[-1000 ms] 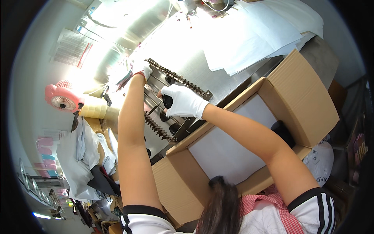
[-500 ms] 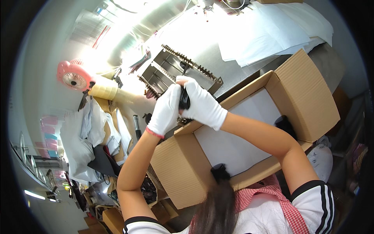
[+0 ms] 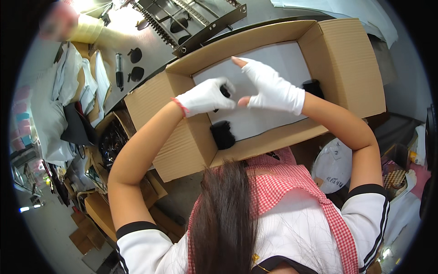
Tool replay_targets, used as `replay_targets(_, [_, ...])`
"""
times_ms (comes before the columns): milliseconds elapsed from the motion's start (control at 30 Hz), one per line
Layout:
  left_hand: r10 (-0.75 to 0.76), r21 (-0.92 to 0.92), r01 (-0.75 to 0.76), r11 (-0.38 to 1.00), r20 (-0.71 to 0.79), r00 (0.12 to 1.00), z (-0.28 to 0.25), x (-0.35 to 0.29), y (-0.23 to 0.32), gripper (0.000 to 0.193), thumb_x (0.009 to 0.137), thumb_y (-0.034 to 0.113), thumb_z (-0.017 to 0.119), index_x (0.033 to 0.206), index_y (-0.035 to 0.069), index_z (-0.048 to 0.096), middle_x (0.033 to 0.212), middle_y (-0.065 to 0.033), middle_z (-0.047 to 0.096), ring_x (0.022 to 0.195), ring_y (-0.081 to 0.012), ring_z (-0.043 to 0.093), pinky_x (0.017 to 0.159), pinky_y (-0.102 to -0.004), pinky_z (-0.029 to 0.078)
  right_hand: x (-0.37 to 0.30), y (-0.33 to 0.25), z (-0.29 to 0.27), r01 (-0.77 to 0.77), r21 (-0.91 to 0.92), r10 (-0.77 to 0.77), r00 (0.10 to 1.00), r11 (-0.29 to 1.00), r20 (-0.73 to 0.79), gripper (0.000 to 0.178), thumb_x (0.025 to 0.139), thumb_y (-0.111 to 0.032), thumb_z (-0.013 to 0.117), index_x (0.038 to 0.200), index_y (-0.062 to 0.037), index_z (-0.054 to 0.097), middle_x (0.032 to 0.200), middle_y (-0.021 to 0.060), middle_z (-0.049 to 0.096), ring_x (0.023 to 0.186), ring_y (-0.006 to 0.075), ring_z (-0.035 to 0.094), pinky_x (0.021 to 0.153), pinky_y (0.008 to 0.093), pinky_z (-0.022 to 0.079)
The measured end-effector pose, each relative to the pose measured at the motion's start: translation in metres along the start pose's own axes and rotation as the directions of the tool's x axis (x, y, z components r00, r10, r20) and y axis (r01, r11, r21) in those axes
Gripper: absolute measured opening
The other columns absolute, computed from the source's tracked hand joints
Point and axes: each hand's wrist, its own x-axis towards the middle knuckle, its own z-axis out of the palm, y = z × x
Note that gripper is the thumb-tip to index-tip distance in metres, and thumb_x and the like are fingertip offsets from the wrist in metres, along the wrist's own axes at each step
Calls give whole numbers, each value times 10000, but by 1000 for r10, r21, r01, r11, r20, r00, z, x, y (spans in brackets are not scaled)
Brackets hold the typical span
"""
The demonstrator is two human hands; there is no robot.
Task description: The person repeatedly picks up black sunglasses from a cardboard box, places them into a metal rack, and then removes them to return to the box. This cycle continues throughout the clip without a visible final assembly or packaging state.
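Observation:
Over the open cardboard box (image 3: 255,142), my left hand (image 3: 204,97) in a white glove curls round a small black object (image 3: 225,91). Most of that object is hidden by my fingers, so its kind cannot be made out. My right hand (image 3: 273,89), gloved in white with bare fingertips, is apart from it, thumb and fingers spread and nothing between them. Inside the box, a white sheet (image 3: 292,59) lines the bottom. A black fuzzy bundle (image 3: 222,135) sits in the near left corner and another black bundle (image 3: 313,88) at the right end.
Beyond the box, a metal rack with coil-like rails (image 3: 205,29) stands on the metal table (image 3: 102,59). Flat black pieces (image 3: 135,74) and a dark pen-like tool (image 3: 119,71) lie left of it. White sheets (image 3: 356,16) are at the far right.
Both hands have come back from the rack to above the box and separated. The right hand has let go of the black object; the left keeps it. The view has shifted toward the box.

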Motion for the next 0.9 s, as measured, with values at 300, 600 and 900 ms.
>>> replay_targets(300, [-140, 430, 3, 903, 287, 948, 60, 42, -69, 300, 755, 245, 747, 977, 62, 659, 897, -140, 683, 867, -299, 652, 769, -400, 509, 28, 21, -16, 160, -220, -173, 984, 962, -42, 552, 795, -218, 780, 1280, -45, 581, 1317, 161, 585, 1213, 360, 553, 1035, 439, 450])
replay_targets(600, [-197, 495, 74, 866, 202, 959, 81, 51, -80, 384, 836, 373, 590, 930, 41, 758, 967, -221, 717, 949, -386, 669, 882, -437, 509, 155, 35, -33, 305, -546, -313, 946, 780, 80, 518, 827, -344, 759, 1247, -82, 609, 1428, 102, 507, 994, 316, 648, 851, 420, 543])
replay_targets(900, [36, 406, -14, 914, -46, 998, 62, 32, -53, 488, 849, 366, 603, 1147, -17, 656, 1116, -290, 654, 1124, -441, 592, 995, -449, 475, 200, 43, -43, 580, -590, -581, 784, 562, 218, 365, 820, -437, 700, 758, -107, 559, 813, 22, 587, 651, 241, 648, 543, 358, 511])
